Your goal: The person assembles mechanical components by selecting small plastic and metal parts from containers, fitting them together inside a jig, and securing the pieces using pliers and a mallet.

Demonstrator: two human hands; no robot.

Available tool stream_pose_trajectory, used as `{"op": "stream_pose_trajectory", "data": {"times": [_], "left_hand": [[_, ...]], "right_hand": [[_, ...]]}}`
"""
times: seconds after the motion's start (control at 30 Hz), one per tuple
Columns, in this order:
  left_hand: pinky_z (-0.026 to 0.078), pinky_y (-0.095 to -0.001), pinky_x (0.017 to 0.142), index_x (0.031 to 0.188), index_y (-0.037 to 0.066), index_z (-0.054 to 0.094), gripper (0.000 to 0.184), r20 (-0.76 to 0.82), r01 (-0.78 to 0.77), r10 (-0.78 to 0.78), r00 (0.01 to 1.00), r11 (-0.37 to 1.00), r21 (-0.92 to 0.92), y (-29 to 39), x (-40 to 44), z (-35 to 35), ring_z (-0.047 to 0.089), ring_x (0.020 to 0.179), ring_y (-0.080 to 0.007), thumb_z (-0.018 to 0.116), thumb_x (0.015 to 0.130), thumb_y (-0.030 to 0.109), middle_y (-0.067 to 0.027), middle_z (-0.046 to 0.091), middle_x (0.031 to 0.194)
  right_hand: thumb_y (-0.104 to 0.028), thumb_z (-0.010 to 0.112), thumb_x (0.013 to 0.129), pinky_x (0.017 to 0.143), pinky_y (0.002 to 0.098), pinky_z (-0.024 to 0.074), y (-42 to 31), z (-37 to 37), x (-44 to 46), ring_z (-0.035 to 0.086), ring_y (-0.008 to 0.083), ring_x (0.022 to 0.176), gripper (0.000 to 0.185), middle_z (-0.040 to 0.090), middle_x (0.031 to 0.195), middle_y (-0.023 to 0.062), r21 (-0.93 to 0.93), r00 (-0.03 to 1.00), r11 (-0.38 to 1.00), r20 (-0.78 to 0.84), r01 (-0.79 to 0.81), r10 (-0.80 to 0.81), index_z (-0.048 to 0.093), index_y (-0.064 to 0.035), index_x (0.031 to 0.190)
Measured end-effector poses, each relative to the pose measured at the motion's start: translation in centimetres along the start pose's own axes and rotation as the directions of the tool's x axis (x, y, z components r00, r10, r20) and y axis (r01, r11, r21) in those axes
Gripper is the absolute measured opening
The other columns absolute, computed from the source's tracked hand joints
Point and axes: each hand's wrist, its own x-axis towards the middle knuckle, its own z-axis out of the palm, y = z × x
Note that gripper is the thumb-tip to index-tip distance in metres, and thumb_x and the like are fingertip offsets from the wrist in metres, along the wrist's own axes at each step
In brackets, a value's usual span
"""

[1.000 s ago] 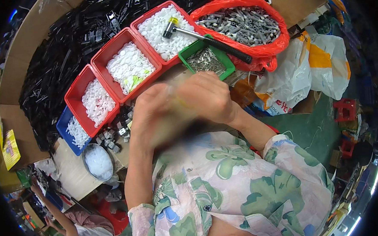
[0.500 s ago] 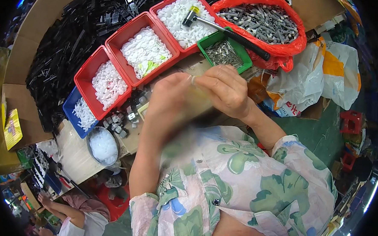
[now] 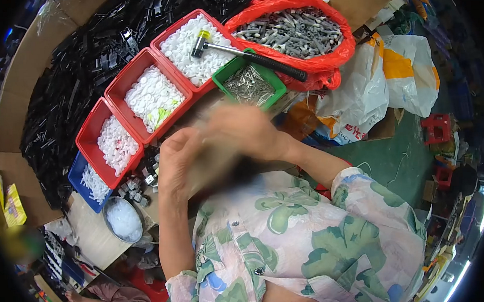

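two-handed, steady the curled bare left hand [image 3: 175,155] near the blurred bare right hand [image 3: 246,130], finger gap and hold impossible to tell.

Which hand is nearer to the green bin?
Right. The right hand is just below the green bin in the picture; the left hand is farther off, lower left.

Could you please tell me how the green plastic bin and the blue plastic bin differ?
The green rectangular plastic bin holds silvery metal pins; the blue rectangular plastic bin holds small white sticks. A black-handled hammer crosses the green bin's corner, while none crosses the blue bin. Both are open-topped.
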Motion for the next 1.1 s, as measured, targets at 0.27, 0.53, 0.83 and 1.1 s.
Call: {"op": "stream_pose_trajectory", "data": {"times": [0.27,0.53,0.83,1.1], "left_hand": [[0.044,-0.0246,0.071,0.100,0.000,0.070,0.020,-0.101,-0.317,0.682,0.724,0.459,0.830,-1.8,-4.0,-0.6,0.057,0.076,-0.0099,0.077,0.081,0.001,-0.0015,0.064,0.083],[0.038,-0.0344,0.060,0.093,0.006,0.072,0.024,0.226,-0.187,0.779,0.585,-0.142,0.972,-4.4,-6.3,-2.5,0.050,0.058,-0.0199,0.085,0.073,0.008,-0.0035,0.055,0.063],[0.036,-0.0324,0.059,0.096,0.006,0.072,0.031,0.256,-0.269,0.847,0.466,-0.140,0.953,-2.6,-6.0,-1.9,0.049,0.057,-0.0171,0.087,0.070,0.013,-0.0009,0.051,0.060],[0.036,-0.0329,0.060,0.096,0.007,0.073,0.030,0.196,-0.192,0.850,0.489,-0.114,0.975,-4.1,-6.1,-3.5,0.049,0.057,-0.0173,0.087,0.070,0.013,-0.0004,0.051,0.059]], "right_hand": [[0.000,0.072,0.080,0.068,0.0377,0.0505,1.0,2.2,0.0,0.065,0.0295,0.078,0.009,0.065,0.084,0.0114,0.094,0.984,0.980,0.061,-0.173,0.168,0.065,-0.0007,0.087],[-0.001,0.072,0.079,0.070,0.0382,0.0497,1.7,5.6,0.0,0.064,0.0290,0.082,0.011,0.064,0.087,0.0110,0.077,0.964,0.981,0.215,-0.175,0.155,0.066,-0.0009,0.087],[-0.003,0.074,0.077,0.070,0.0368,0.0475,0.8,7.0,-0.2,0.063,0.0275,0.082,0.012,0.063,0.089,0.0097,0.113,0.957,0.979,0.253,-0.172,0.139,0.067,-0.0012,0.087],[-0.005,0.075,0.076,0.075,0.0382,0.0457,0.9,7.6,-0.2,0.062,0.0269,0.087,0.011,0.063,0.090,0.0080,0.056,0.959,0.993,0.267,-0.108,0.089,0.069,-0.0022,0.084]]}}
